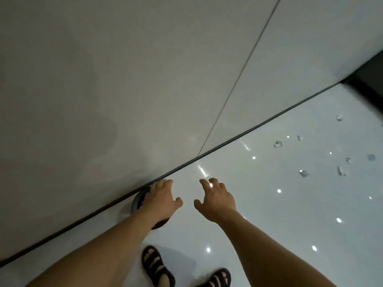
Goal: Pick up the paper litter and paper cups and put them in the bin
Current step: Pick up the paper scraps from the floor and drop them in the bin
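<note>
A person in black sandals [157, 264] stands on a glossy white floor [259, 214] at the foot of a pale wall [124, 79], both arms stretched forward and both hands empty. The left hand [160, 198], fingers loosely spread, hangs over the dark round bin [137, 200] set against the wall's base. The right hand [215, 200], just as slack, is just beside it over bare tile. The paper litter [278, 144] lies scattered well apart to the right, small crumpled white scraps too blurred to tell whether any is a cup. Such paper should be very light and soft, crushing readily. On this slick floor a scrap may skate away from a sideways push, so a pinch from above across its raised folds looks the surest hold. Any cup is likely best taken by its rim or wall.
</note>
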Demonstrator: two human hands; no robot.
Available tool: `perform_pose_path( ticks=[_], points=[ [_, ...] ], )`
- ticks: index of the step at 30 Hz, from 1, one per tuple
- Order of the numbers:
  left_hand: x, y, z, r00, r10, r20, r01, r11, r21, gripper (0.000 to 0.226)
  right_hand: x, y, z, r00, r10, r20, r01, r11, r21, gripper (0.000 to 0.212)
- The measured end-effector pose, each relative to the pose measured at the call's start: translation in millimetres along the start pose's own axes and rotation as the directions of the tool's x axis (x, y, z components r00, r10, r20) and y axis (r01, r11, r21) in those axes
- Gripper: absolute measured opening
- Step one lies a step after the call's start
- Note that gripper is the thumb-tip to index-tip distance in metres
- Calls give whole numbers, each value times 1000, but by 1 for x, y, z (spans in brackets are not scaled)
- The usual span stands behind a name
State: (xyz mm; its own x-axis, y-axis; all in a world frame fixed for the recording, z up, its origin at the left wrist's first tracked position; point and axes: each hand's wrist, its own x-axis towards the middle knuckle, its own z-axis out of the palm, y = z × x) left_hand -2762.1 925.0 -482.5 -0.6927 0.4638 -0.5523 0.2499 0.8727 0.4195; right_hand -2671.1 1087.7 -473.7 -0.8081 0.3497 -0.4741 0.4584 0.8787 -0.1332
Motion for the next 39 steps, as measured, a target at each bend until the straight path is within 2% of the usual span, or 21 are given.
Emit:
perform_pose_path(
  ticks=[7, 12, 17, 24, 35, 39],
  points=[
    [-9, 185, -7, 964, 262, 45, -265, 930, 256, 76, -80, 161, -67, 958, 252, -139, -243, 967, 81, 75],
    [-33, 325, 25, 902, 420, 98, -426, 830, 359, 75, -152, 278, -95, 879, 422, -222, -392, 904, 171, 77],
    [-52, 426, 64, 832, 533, 155, -541, 715, 443, 73, -210, 369, -107, 794, 554, -252, -500, 829, 249, 78],
    [-37, 502, 92, 784, 583, 212, -601, 629, 492, 73, -222, 440, -113, 738, 642, -210, -576, 760, 300, 78],
    [67, 629, 102, 732, 605, 315, -673, 568, 474, 73, -154, 558, -170, 661, 732, -166, -662, 673, 329, 75],
    [101, 680, 100, 724, 616, 311, -681, 565, 466, 70, -131, 601, -187, 674, 726, -135, -653, 672, 350, 75]
  ],
)
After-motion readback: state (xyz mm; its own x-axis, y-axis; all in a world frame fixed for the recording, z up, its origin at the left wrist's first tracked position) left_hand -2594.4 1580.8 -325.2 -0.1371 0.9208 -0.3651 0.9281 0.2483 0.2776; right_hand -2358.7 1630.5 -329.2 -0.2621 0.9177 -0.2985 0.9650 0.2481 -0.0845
